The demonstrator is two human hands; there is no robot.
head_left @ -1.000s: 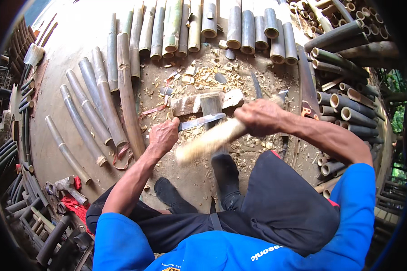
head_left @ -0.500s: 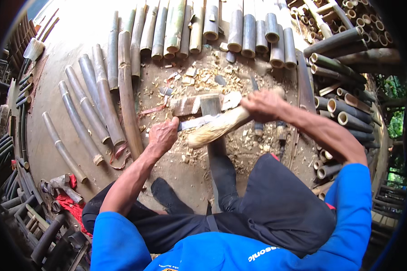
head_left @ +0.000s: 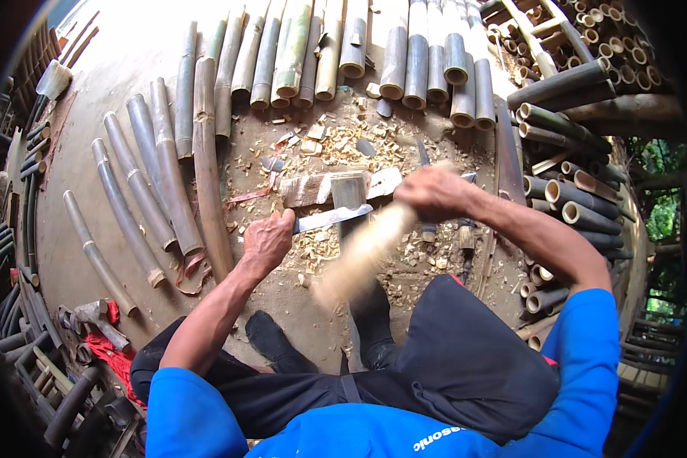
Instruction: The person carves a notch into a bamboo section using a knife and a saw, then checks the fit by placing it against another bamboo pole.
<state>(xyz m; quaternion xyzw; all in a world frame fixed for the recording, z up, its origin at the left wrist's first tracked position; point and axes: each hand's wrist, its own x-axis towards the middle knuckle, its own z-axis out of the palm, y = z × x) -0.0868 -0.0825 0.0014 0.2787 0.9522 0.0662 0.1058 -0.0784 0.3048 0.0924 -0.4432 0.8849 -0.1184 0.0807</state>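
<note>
My left hand [head_left: 267, 243] is closed round the handle of a knife, and its blade [head_left: 330, 220] lies across a dark bamboo piece [head_left: 349, 191]. That piece rests over a pale wooden block [head_left: 305, 191] on the ground and runs back toward my dark shoe [head_left: 372, 328]. In my right hand [head_left: 435, 192] is a thick wooden club [head_left: 362, 256], smeared by motion. The club's broad end hangs on my side of the blade and hides part of the bamboo. I cannot tell how deep the blade sits.
Wood chips [head_left: 328, 137] litter the ground around the block. Another blade [head_left: 423, 153] and a dark-handled tool [head_left: 466, 237] lie right of it. Bamboo poles [head_left: 204, 153] stretch out at left and far side; stacked bamboo tubes [head_left: 588, 217] stand at right. Red cloth [head_left: 118, 359] lies lower left.
The club's broad end has swung toward me, away from the blade. My left hand and the knife have shifted slightly left and nearer. The whole view has also shifted a little.
</note>
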